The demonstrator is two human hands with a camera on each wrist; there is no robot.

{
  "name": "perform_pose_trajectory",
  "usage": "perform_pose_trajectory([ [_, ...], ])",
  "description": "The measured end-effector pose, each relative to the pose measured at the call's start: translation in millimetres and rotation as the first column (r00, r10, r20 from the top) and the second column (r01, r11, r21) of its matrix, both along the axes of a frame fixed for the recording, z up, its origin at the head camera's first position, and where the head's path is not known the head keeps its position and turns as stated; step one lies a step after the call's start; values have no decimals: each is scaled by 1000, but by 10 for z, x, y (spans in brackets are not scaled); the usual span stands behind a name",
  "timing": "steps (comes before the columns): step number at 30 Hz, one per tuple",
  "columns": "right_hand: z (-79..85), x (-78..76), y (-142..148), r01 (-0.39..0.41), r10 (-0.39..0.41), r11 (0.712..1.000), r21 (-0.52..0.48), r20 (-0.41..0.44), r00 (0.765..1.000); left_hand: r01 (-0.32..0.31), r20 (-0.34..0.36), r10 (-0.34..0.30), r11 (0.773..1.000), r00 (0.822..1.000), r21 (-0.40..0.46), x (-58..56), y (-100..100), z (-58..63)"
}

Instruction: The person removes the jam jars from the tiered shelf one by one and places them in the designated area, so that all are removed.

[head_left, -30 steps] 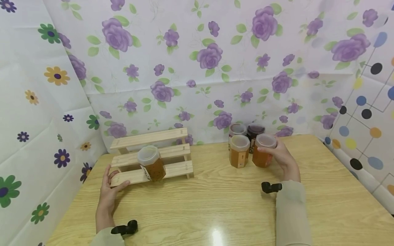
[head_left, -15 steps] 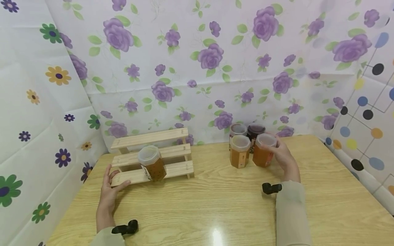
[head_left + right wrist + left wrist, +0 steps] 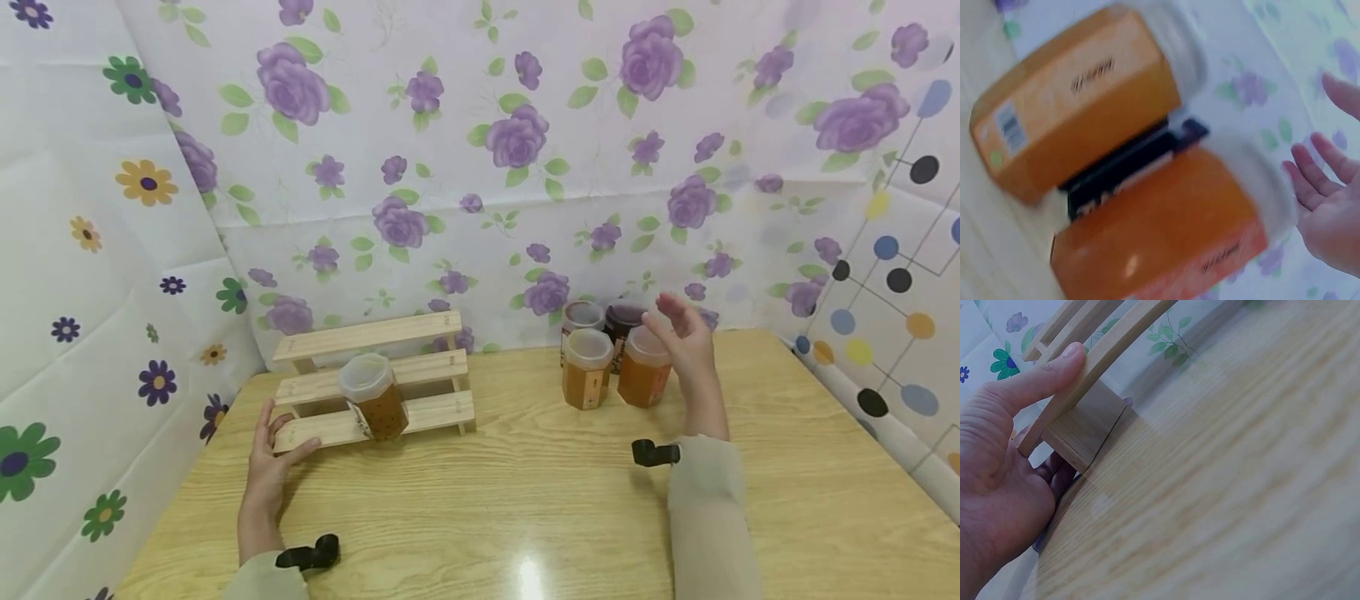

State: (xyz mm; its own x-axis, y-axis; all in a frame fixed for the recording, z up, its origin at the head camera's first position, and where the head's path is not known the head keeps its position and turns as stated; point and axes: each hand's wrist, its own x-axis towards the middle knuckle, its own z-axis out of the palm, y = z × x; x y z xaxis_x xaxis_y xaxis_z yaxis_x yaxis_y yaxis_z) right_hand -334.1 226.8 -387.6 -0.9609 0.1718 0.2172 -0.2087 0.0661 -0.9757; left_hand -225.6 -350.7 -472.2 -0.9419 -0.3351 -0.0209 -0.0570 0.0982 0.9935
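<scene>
At the left end of a three-step wooden rack (image 3: 442, 408), my left hand (image 3: 264, 471) holds the lowest step. Its thumb (image 3: 1072, 359) lies over the board's front and its other fingers reach behind. An amber jar with a whitish lid (image 3: 382, 408) stands on that step. My right hand (image 3: 688, 350) is raised beside and above another amber jar (image 3: 641, 379), fingers spread and nothing in them. Next to that jar stands a lighter orange jar (image 3: 585, 383). Behind them are a dark jar (image 3: 621, 321) and a jar with a reddish top (image 3: 581, 315), both partly hidden.
A pale wood-grain table (image 3: 487, 500) carries everything. Flowered sheets (image 3: 465, 167) hang close behind the rack and jars, with more at both sides. The rack's two upper steps (image 3: 367, 335) bear nothing.
My right hand has let go of the amber jar's lid and lifted up, its fingers opening. That jar stays in place. The left hand keeps its hold on the rack.
</scene>
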Motion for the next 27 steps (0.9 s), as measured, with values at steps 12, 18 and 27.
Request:
perform_pose_trajectory([
  [12,189,98,-1266,-240,257,963,118,-160,953,-9,5,9,1000,1000,26,-39,-10,-33],
  [18,-24,132,-2036,-404,437,887,223,-128,890,9,-4,-9,999,1000,36,-50,33,-88],
  [27,-94,284,-2932,-593,604,792,145,-39,796,23,-36,-23,1000,999,0,-31,-52,-38],
])
